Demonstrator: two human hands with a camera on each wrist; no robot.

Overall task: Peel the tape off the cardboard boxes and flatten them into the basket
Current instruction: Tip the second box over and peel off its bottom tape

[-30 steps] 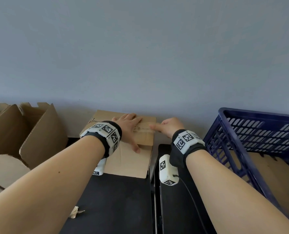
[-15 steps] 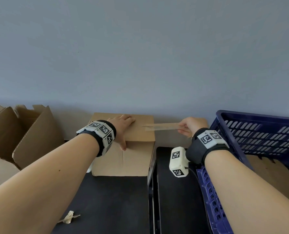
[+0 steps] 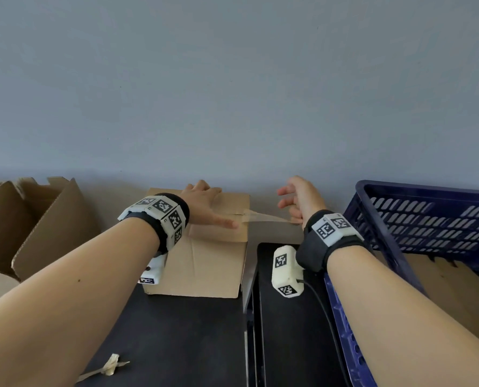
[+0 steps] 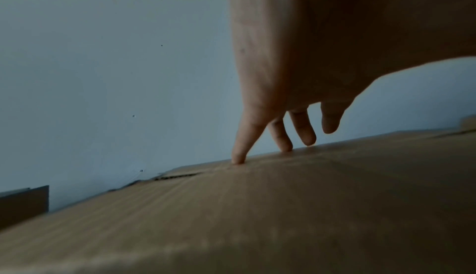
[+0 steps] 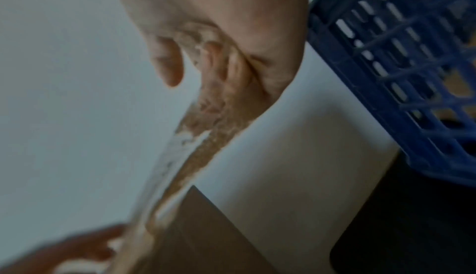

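Observation:
A closed cardboard box (image 3: 204, 263) stands on the black table against the wall. My left hand (image 3: 204, 202) lies flat on its top with straight fingers (image 4: 239, 156) pressing the cardboard (image 4: 283, 207). My right hand (image 3: 297, 202) is off the box's right side and pinches one end of a clear tape strip (image 3: 266, 217). The strip (image 5: 180, 156) stretches from my fingers back to the box's right top edge, where it still sticks. The blue basket (image 3: 372, 208) sits at the right, close behind my right wrist.
Flattened cardboard (image 3: 461, 297) lies inside the basket. Opened boxes (image 3: 37, 219) with raised flaps stand at the far left. A crumpled tape scrap (image 3: 111, 368) lies on the near table. A gap (image 3: 250, 317) divides the two black table tops.
My right hand has pulled the tape off the box top, moving right and rising, so the strip now hangs free past the box's right edge. My left hand stays pressed on the box.

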